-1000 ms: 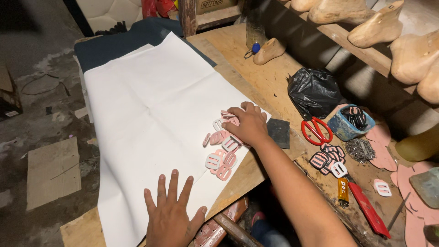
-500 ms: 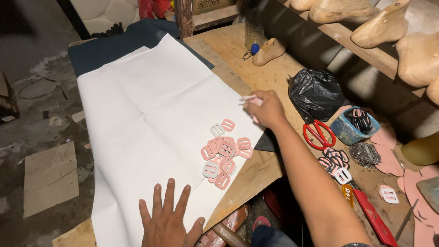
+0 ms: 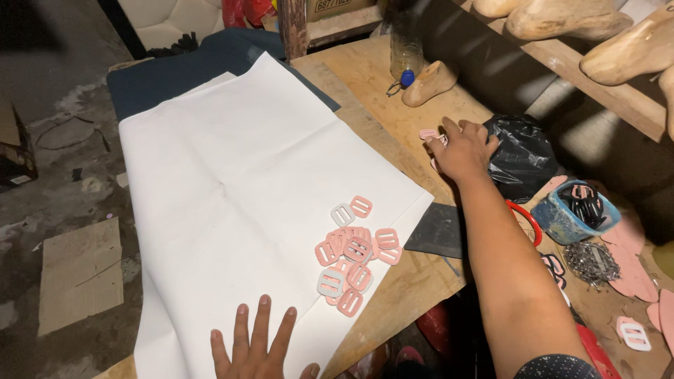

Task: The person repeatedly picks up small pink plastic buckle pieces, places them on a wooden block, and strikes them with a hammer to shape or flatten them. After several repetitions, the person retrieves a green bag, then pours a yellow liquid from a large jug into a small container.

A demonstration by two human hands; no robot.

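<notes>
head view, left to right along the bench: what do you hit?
cardboard piece → white sheet → left hand → pile of pink buckles → right hand → black bag → blue bowl

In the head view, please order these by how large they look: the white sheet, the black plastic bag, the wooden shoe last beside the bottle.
1. white sheet, by far the largest
2. black plastic bag
3. wooden shoe last, smallest; it lies farther from the camera, so this gap is less sure

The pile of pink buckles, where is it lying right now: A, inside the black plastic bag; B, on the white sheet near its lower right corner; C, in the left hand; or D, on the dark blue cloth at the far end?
B: the pink buckles lie loose on the white sheet, just beyond the flat left hand.
</notes>
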